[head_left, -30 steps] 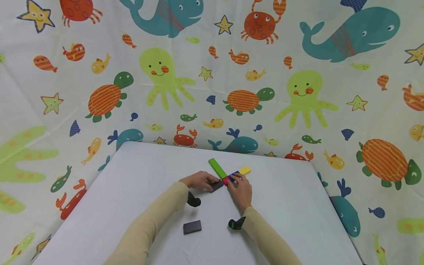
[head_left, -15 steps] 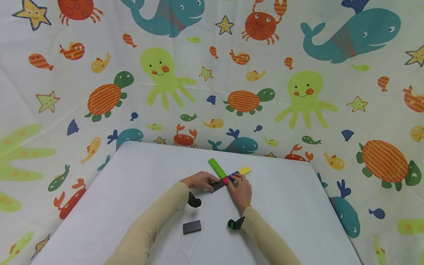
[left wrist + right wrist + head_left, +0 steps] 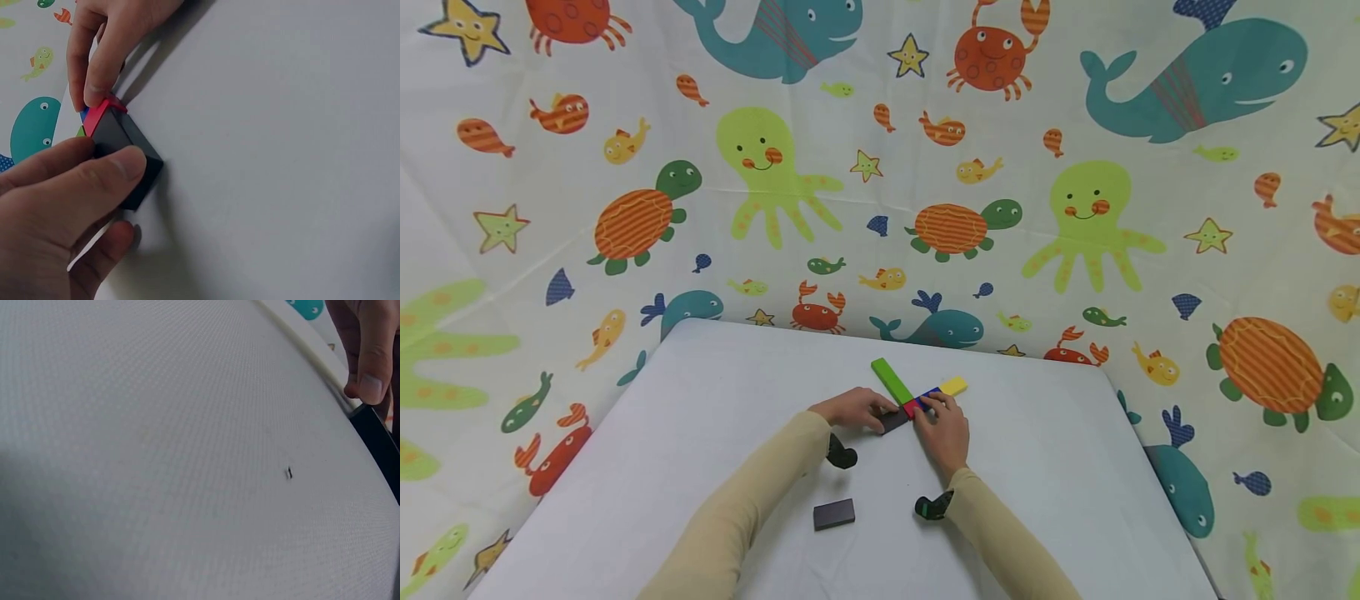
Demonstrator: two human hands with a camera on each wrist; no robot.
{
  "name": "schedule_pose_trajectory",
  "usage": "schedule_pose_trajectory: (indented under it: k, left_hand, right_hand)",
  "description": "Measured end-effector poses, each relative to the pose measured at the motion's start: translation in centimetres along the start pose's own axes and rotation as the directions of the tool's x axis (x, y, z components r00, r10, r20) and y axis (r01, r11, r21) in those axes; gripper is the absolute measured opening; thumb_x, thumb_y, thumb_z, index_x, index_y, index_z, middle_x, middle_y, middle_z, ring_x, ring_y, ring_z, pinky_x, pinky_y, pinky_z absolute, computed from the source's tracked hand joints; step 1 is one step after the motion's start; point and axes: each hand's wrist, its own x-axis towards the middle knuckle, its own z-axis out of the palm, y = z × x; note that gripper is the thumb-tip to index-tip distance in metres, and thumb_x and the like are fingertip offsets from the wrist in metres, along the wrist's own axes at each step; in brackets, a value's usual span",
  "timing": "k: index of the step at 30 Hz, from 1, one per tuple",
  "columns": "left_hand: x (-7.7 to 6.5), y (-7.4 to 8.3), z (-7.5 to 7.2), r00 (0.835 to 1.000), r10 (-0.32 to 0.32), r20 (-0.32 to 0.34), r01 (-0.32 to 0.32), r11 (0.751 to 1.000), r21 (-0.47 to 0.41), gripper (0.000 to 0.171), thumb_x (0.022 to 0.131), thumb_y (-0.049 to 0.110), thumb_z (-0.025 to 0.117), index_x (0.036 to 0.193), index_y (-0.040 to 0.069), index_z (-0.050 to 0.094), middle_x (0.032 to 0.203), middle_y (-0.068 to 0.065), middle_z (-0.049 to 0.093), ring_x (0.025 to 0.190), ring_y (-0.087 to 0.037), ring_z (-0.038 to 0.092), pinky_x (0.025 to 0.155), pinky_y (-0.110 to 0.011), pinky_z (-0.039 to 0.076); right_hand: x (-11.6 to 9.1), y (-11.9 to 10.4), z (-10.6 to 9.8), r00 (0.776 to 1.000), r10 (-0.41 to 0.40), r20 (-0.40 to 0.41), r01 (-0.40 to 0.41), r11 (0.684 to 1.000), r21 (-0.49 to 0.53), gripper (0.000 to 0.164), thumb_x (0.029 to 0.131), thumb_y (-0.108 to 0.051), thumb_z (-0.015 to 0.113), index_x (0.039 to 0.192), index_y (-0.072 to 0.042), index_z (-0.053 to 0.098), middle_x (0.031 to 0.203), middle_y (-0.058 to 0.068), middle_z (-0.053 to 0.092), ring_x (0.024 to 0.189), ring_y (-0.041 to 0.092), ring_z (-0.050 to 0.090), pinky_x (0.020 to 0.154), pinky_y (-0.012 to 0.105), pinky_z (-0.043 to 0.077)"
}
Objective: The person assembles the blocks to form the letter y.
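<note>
My left hand (image 3: 856, 409) pinches a dark grey block (image 3: 893, 420) between thumb and fingers. In the left wrist view, the end of the grey block (image 3: 119, 134) sits right against a red block (image 3: 99, 117). My right hand (image 3: 947, 433) pinches a blue block (image 3: 933, 392), its fingers covering much of it, with the thumb close beside the red block (image 3: 911, 408). A long green block (image 3: 891, 381) runs away from the red one, and a yellow block (image 3: 954, 386) continues past the blue. The right wrist view catches the left hand (image 3: 372, 350) on the grey block (image 3: 379, 447).
A second dark grey block (image 3: 834, 514) lies nearer on the white table (image 3: 737, 367), between the forearms. Behind and beside the table hangs a cloth (image 3: 880, 167) printed with sea animals. Dark wrist cameras stick out below both sleeves.
My left hand has slid the dark grey block slightly to the right, closing the small gap to the red block. My right hand has stayed nearly in place.
</note>
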Motion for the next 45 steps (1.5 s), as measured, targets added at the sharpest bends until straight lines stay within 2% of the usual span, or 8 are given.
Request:
schedule_pose_trajectory:
  k: [11, 25, 34, 45]
  left_hand:
    - [-0.05, 0.29, 0.06, 1.000, 0.001, -0.018, -0.001, 1.000, 0.002, 0.042, 0.088, 0.013, 0.074, 0.129, 0.016, 0.065, 0.109, -0.001, 0.067, 0.097, -0.014, 0.057, 0.095, -0.037, 0.045]
    - [0.22, 0.26, -0.04, 1.000, 0.001, -0.008, -0.001, 0.999, 0.034, 0.042, 0.088, 0.015, 0.073, 0.129, 0.016, 0.065, 0.108, -0.001, 0.068, 0.096, -0.013, 0.058, 0.094, -0.036, 0.046]
    - [0.24, 0.27, -0.02, 1.000, -0.006, -0.010, 0.006, 1.000, 0.026, 0.041, 0.089, 0.015, 0.073, 0.129, 0.016, 0.065, 0.109, -0.001, 0.068, 0.096, -0.013, 0.058, 0.095, -0.036, 0.046]
    - [0.14, 0.07, 0.09, 1.000, 0.005, -0.015, -0.005, 1.000, 0.020, 0.041, 0.088, 0.014, 0.073, 0.129, 0.016, 0.065, 0.110, -0.002, 0.068, 0.097, -0.014, 0.058, 0.096, -0.037, 0.046]
  right_hand:
    - [-0.09, 0.02, -0.09, 1.000, -0.010, -0.004, 0.010, 1.000, -0.001, 0.032, 0.090, -0.032, 0.071, 0.115, -0.013, 0.073, 0.123, 0.005, 0.061, 0.097, 0.024, 0.060, 0.088, 0.046, 0.044]
    - [-0.08, -0.31, -0.35, 1.000, 0.008, 0.005, -0.008, 1.000, -0.011, 0.033, 0.090, -0.033, 0.071, 0.117, -0.013, 0.073, 0.125, 0.006, 0.061, 0.102, 0.025, 0.059, 0.092, 0.047, 0.043]
    - [-0.03, -0.15, -0.15, 1.000, 0.002, -0.001, -0.002, 1.000, -0.014, 0.033, 0.090, -0.033, 0.071, 0.116, -0.013, 0.073, 0.124, 0.005, 0.061, 0.098, 0.024, 0.059, 0.089, 0.046, 0.044]
    - [-0.10, 0.09, 0.10, 1.000, 0.004, 0.003, -0.004, 1.000, -0.012, 0.033, 0.090, -0.034, 0.070, 0.116, -0.014, 0.073, 0.125, 0.005, 0.061, 0.100, 0.024, 0.059, 0.091, 0.047, 0.044]
